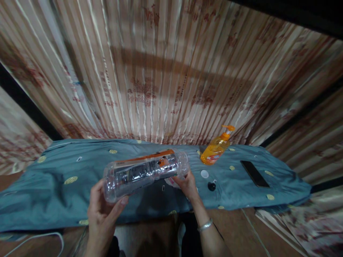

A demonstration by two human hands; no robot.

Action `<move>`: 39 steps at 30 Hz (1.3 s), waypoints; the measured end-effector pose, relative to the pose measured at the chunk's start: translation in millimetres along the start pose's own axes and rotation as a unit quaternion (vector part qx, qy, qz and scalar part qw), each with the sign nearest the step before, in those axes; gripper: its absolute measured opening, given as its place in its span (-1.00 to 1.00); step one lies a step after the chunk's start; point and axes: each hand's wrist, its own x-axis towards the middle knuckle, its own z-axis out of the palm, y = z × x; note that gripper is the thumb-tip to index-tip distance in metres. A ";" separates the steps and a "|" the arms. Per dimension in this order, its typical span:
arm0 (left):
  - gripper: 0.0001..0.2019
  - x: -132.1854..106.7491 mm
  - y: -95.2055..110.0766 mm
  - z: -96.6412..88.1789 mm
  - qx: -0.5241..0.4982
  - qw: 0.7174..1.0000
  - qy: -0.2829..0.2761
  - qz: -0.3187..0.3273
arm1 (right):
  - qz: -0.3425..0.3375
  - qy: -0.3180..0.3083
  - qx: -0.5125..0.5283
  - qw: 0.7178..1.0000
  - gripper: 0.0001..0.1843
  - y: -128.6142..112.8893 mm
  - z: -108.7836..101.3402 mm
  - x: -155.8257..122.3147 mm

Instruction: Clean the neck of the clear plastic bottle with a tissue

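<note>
A large clear plastic bottle (144,173) with an orange and dark label lies almost sideways in the air between my hands, its right end slightly higher. My left hand (103,208) grips the wide left end, thumb below and fingers mostly hidden behind it. Around the narrower right end is my right hand (187,185), a silver bangle on its wrist; the bottle hides part of its fingers. Beneath that hand shows a small whitish-pink thing (172,182), partly covered. To the right on the cloth lie a white disc (204,174) and a small round black piece (211,186).
A pump bottle of orange liquid (215,149) stands toward the back right of the teal patterned cloth (64,192). Farther right lies a black phone (254,173). Pleated curtains (160,71) hang behind, between dark posts. A white cable (40,235) is at the lower left.
</note>
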 end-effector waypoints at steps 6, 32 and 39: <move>-0.28 -1.5 -1.2 -0.5 0.002 1.000 -0.002 -0.003 | -0.003 -0.004 0.003 1.000 -0.40 -2.9 -0.2 -0.4; -0.33 -5.5 7.0 10.9 -0.005 1.000 0.002 0.006 | 0.011 0.005 -0.014 1.000 -0.48 -0.4 -1.5 -1.0; -0.38 -16.5 14.5 23.4 -0.001 1.000 0.027 0.005 | 0.009 0.009 -0.022 1.000 -0.48 4.1 -1.6 -0.7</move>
